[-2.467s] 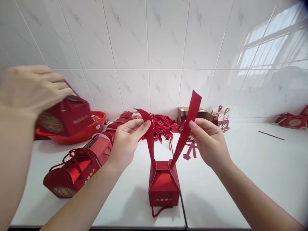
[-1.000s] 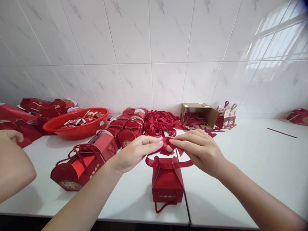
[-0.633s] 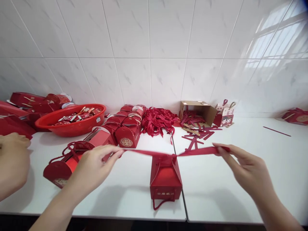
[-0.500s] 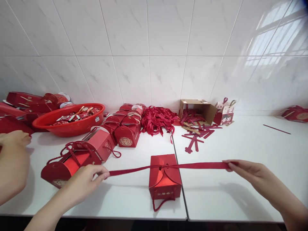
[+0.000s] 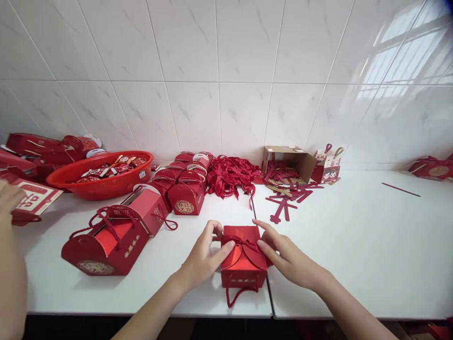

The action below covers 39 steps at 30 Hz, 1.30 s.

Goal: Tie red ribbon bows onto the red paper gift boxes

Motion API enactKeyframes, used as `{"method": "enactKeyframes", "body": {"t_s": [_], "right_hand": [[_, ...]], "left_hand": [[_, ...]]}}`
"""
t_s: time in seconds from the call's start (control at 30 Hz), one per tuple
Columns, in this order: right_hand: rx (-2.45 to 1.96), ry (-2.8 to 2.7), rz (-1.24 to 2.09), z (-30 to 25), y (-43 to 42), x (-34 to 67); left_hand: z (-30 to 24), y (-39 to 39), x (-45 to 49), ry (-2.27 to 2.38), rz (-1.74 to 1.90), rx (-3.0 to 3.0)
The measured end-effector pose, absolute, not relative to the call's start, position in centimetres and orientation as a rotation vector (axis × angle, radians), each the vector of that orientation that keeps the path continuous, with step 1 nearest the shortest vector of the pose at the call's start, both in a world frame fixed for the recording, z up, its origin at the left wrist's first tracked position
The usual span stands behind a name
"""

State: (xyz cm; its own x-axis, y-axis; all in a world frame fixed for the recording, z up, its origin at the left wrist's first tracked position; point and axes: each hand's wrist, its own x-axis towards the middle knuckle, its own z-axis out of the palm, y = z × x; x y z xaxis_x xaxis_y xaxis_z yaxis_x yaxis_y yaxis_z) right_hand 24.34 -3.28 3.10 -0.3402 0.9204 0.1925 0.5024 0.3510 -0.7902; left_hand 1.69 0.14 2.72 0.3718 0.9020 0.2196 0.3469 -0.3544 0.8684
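Observation:
A red gift box (image 5: 244,269) with gold lettering stands upright near the front edge, its curved top flaps folded together and a rope handle hanging down in front. Across its top runs a red ribbon (image 5: 245,242), crossed or knotted at the middle. My left hand (image 5: 208,250) grips the box from the left, thumb on the ribbon and fingers curled at the back corner. On the opposite side my right hand (image 5: 286,252) grips it likewise, thumb near the ribbon. A bit of ribbon shows under the right hand; the ribbon's ends are mostly hidden.
Left of me stand red boxes with rope handles (image 5: 106,245) and a row of closed boxes (image 5: 187,191). Behind are a red basin (image 5: 95,191) of packets, a ribbon pile (image 5: 231,174) and a cardboard box (image 5: 306,165) with strips. A co-worker's arm (image 5: 12,264) is at far left.
Both my hands have come inward from the stretched ribbon ends to the box's sides. The ribbon is no longer held out straight. The co-worker's hand has moved left, beside a red-and-cream piece.

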Motion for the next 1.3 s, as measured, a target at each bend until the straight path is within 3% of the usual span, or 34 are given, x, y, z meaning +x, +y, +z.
{"method": "enactKeyframes", "body": {"t_s": [0.3, 0.43, 0.67, 0.77, 0.87, 0.93, 1.13, 1.3], "right_hand": [[-1.129, -1.807, 0.845, 2.6, -3.1, 24.6], [-1.182, -1.802, 0.858, 3.1, -3.4, 25.9], [-1.372, -2.179, 0.225, 4.8, -4.8, 26.9], [-1.400, -2.110, -0.188, 4.0, -4.4, 26.0], [-1.278, -1.893, -0.317, 3.4, -3.6, 24.8], [-1.166, -1.785, -0.190, 3.5, -3.3, 24.1], [-1.160, -1.719, 0.608, 5.0, -3.5, 22.3], [-1.260, -1.698, 0.793, 5.5, -3.8, 21.0]], "left_hand": [[3.1, 0.1, 1.4, 1.197, 0.908, 1.721], [4.2, 1.1, -0.1, 1.017, 0.670, 1.687], [4.5, 3.2, -1.4, 1.116, 0.294, 1.574], [5.2, 3.7, -1.4, 1.019, 0.086, 1.602], [6.2, 3.5, -0.7, 0.841, 0.094, 1.599], [6.7, 2.7, 0.2, 0.804, 0.264, 1.548], [6.5, -0.7, 3.4, 0.970, 0.746, 1.820], [4.8, -1.9, 4.2, 1.102, 0.898, 2.216]]}}
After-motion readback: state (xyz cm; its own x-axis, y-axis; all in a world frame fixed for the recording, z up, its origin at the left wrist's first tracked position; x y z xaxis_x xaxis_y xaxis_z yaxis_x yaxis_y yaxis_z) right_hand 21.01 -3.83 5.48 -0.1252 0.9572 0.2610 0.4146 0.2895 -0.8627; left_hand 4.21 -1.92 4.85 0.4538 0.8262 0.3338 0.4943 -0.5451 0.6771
